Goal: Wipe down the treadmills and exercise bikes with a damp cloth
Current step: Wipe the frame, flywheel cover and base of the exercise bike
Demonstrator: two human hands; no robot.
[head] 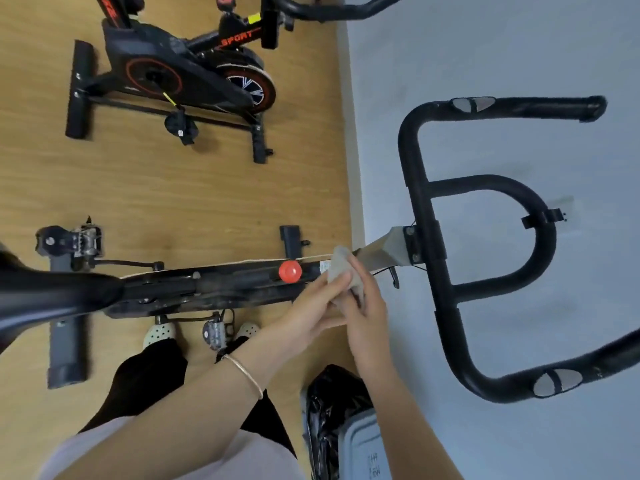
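A black exercise bike [214,285] lies right below me, its frame running left to right with a red knob [290,271] on top and black handlebars [450,258] at the right. A small grey cloth [341,263] is held over the frame near the handlebar stem. My left hand [317,306] and my right hand [367,306] meet around the cloth, with fingers of both curled on it. The lower part of the cloth is hidden between my hands.
A second black and red exercise bike [180,74] stands farther off on the wooden floor [173,188]. A grey wall [519,64] runs along the right. A bin with a black bag [332,410] sits by my right forearm. My feet are beside the near pedal [216,332].
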